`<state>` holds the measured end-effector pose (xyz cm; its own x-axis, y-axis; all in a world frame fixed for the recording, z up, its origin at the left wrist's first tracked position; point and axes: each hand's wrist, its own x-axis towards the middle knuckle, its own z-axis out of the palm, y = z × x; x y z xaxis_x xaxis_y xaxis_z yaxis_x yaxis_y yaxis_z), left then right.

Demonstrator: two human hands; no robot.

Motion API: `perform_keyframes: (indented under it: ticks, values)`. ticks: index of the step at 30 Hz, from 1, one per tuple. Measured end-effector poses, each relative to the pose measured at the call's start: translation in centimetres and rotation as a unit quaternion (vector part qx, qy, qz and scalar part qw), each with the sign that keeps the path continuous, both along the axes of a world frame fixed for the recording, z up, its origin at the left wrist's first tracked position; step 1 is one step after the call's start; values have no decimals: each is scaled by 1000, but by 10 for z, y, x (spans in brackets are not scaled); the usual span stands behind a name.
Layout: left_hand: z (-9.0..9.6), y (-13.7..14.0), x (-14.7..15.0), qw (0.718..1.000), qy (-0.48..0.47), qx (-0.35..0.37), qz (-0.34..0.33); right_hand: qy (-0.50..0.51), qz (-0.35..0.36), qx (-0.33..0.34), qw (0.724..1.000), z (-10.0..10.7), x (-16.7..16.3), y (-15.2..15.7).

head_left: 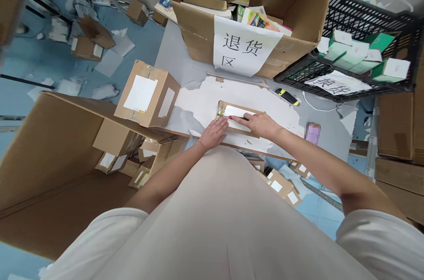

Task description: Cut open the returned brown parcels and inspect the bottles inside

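A small flat cardboard box [241, 131] with a white label and brown tape lies on the worktable in front of me. My left hand [214, 133] rests flat on the taped left end of the box, fingers stretched out. Over the label, my right hand [263, 124] is closed round a slim black tool with a red tip [230, 117]. The tool's tip points left, close to my left fingertips; its exact kind is too small to tell. Beyond the box, a black and yellow utility knife [287, 96] lies on the table.
A taped carton [159, 99] stands left on the table [205, 94]. Behind are a large book-filled carton [195, 24] with a paper sign and a black crate [351, 81] of green-white boxes. An open carton [49, 138] with parcels stands lower left. A blurred purple item [312, 133] lies right.
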<state>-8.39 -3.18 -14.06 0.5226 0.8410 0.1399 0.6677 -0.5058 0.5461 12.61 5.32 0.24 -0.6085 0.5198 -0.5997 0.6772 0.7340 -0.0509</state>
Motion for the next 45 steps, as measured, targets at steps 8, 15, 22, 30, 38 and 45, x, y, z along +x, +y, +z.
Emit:
perform_keyframes:
  ticks: [8,15,22,30,38,45]
  values:
    - [1,2,-2,1000,28,6,-12,7,2,-5,1000,-14,18,7]
    - [-4,-3,-8,999,35,24,0,3,-4,8,1000,-8,-2,-4]
    - [-1,3,-4,996,74,46,-25,-27,-26,2,999,7,-3,-7]
    - [-3,12,3,996,77,35,-14,-49,-45,12,998,2,-4,-10]
    - [-4,10,7,998,47,27,21,-128,-71,27,989,21,105,-39]
    - [-4,12,11,997,74,7,19,-98,-88,81,988,-2,167,-68]
